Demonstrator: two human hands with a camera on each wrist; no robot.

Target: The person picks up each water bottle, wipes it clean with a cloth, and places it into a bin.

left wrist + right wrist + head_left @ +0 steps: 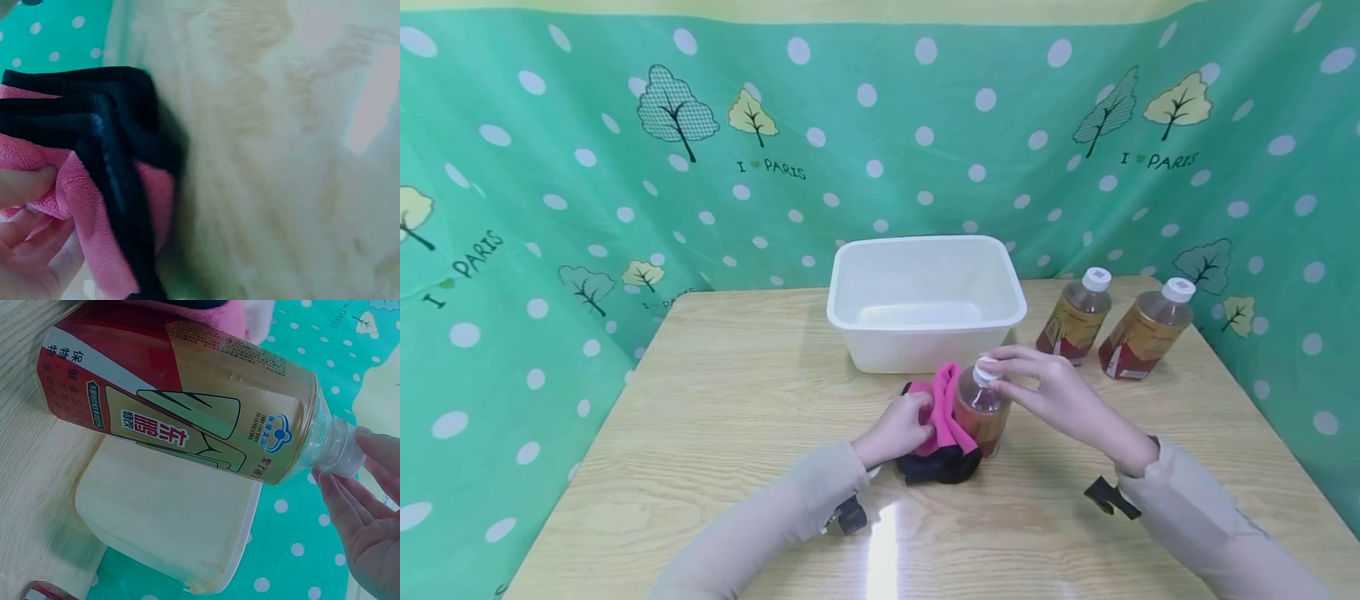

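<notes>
A drink bottle (pixel 983 410) with a red and gold label stands on the table in front of the white bin. My right hand (pixel 1060 392) pinches its white cap (pixel 345 450) between thumb and fingers, as the right wrist view shows. Against the bottle's left side lies a folded pink cloth with black edging (pixel 946 417). My left hand (pixel 901 427) grips a fold of that cloth, thumb on one side and fingers on the other in the left wrist view. The cloth hides part of the bottle's lower left side.
The white plastic bin (pixel 925 350) sits behind the cloth and bottle, near the curtain. Two more capped bottles, one nearer the bin (pixel 1075 321) and one farther right (pixel 1146 333), stand at the back right. A polka-dot curtain (pixel 880 125) hangs round the table (pixel 737 367).
</notes>
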